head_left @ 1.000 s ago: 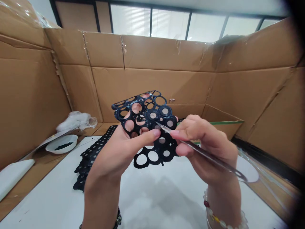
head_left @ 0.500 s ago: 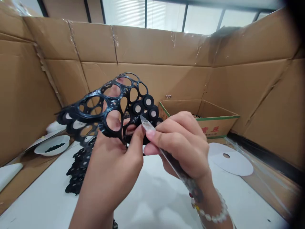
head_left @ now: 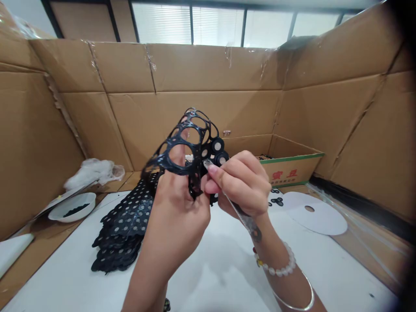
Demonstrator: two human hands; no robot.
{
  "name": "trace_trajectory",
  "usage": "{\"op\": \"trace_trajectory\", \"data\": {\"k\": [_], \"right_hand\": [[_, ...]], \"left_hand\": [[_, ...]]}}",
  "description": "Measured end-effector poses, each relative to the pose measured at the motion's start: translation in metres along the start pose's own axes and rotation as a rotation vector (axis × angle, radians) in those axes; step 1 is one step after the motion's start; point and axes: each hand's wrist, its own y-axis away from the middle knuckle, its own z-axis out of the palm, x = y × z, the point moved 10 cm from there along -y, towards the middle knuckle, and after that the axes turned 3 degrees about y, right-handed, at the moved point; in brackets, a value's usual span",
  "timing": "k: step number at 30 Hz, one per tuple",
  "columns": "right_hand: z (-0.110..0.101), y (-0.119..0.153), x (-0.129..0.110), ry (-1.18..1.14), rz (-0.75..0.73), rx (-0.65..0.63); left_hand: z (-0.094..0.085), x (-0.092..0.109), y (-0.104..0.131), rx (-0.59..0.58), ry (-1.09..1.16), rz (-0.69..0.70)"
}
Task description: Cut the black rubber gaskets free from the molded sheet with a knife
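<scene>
black sheet, above tabletop, box rim behind

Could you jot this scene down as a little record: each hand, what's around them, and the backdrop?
Left hand: holds up a curved black sheet with round holes
Right hand: grips a slim tool, tip close to the sheet; contact unclear
To the left: stacked black dotted sheets, white bowl with dark contents
To the right: cardboard box with green edging, white disc with a hole
Surface: white tabletop
Backdrop: cardboard walls, windows above
</scene>
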Motion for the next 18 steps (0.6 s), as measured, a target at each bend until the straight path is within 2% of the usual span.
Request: {"op": "trace_trajectory", "data": {"k": [4, 9, 14, 16, 18], "right_hand": [[0.012, 0.004, 0.004, -0.024, 0.019, -0.068], [0.017, 0.003, 0.025, -0.081, 0.223, -0.184], [0.014, 0.008, 0.022, -0.259, 0.192, -0.175], [0.016, 0.010, 0.025, -0.333, 0.245, -0.151], [0.015, 0.011, 0.037, -0.401, 0.364, -0.108]], "left_hand": [[0.006, -0.014, -0.007, -0.087, 0.104, -0.140], [0.010, -0.028, -0.011, -0.140, 0.214, -0.286], [0.014, -0.033, -0.010, -0.225, 0.207, -0.307], [0.014, -0.033, -0.009, -0.249, 0.165, -0.296], [0.014, -0.033, -0.007, -0.279, 0.145, -0.279]]}}
